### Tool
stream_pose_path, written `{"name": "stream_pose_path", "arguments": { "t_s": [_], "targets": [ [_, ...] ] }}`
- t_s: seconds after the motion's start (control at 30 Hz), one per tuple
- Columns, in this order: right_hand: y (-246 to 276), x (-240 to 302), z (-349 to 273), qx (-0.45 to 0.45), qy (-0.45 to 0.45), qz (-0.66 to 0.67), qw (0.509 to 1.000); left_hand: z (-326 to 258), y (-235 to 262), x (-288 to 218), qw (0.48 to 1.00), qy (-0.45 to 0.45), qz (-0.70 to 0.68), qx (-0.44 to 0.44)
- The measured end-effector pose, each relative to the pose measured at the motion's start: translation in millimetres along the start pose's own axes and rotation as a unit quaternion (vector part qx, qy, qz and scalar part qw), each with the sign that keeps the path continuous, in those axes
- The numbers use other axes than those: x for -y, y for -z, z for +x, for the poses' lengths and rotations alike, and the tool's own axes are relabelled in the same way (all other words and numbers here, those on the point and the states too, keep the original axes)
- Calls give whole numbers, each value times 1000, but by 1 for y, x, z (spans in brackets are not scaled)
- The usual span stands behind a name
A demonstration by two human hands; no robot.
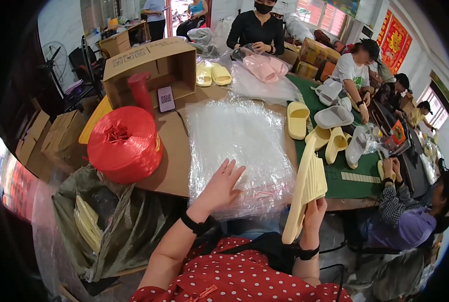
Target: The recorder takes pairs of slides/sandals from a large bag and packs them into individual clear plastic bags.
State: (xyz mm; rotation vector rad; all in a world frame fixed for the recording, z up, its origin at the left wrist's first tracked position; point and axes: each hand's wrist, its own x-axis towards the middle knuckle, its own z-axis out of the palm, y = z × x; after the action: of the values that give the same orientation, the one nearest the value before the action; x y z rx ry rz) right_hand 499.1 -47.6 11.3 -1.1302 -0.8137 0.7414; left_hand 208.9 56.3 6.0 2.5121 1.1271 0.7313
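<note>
Yellow slipper (pixel 307 194) in right hand (pixel 312 214); red twine spool (pixel 125 143) left.

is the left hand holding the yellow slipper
No, the left hand lies flat on the stack of clear plastic bags; the right hand holds the yellow slipper.

White walls (pixel 58 20), barred windows (pixel 325 15), possibly fan (pixel 53 53) far left.

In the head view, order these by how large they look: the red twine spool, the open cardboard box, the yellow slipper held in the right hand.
1. open cardboard box
2. red twine spool
3. yellow slipper; long but narrow, and nearer the camera, so unsure.
</note>
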Motion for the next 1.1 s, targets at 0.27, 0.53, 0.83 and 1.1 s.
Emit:
{"name": "stream_pose_path", "arguments": {
  "t_s": [0.27, 0.53, 0.83, 1.1],
  "targets": [
    [-1, -16, 2, 27, -26, 10, 999, -31, 24, 17, 998, 41, -35, -34],
    [-1, -13, 1, 17, 3, -7, 1000, -8, 11, 17, 998, 37, -9, -40],
    [-17, -20, -9, 36, -1, -39, 999, -18, 22, -19, 998, 12, 54, 22],
    [-13, -19, -7, 45, -35, -27, 998, -23, 17, -4, 997, -17, 26, 66]
  ]
}}
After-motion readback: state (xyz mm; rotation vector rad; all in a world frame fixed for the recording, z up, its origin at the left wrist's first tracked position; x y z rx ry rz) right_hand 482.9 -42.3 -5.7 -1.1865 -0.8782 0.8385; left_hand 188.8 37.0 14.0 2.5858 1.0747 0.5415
